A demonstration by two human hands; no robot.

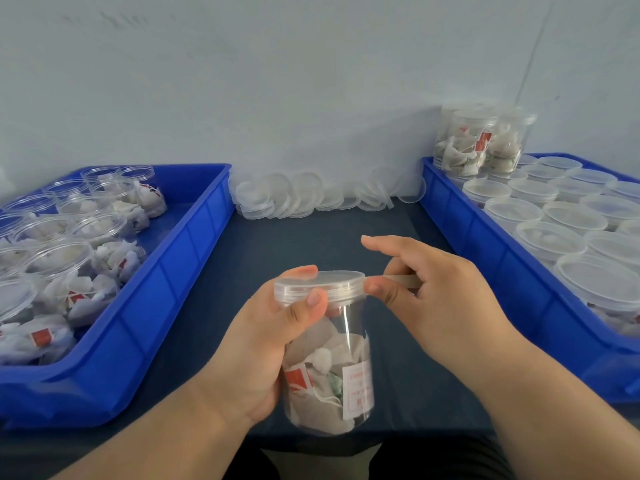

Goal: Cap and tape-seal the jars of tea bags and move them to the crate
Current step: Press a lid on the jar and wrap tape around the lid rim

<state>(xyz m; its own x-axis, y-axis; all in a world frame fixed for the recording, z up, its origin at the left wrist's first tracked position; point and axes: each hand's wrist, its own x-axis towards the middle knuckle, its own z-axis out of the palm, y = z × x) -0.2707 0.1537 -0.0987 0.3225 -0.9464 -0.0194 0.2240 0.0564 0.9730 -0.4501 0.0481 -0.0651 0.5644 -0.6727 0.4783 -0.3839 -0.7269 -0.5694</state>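
Nearest the body, the left hand (263, 344) wraps round a clear jar (329, 368) of tea bags, held above the dark table (311, 237), thumb pressed on the rim of its cap (320, 285). Just right of the cap, the right hand (436, 296) pinches a strip of tape (403, 280) whose end meets the cap's edge, forefinger stretched out.

The cap looks slightly tilted. If it is not seated, the tape would likely seal it crooked. A slack or twisted strip could wrinkle or stick to the fingers.

Left of the hands, a blue crate (194, 244) holds open jars (59, 258). To the right, another blue crate (460, 216) holds capped jars (575, 216). Beyond the hands lie loose lids (301, 197), and far right stand stacked jars (481, 140).
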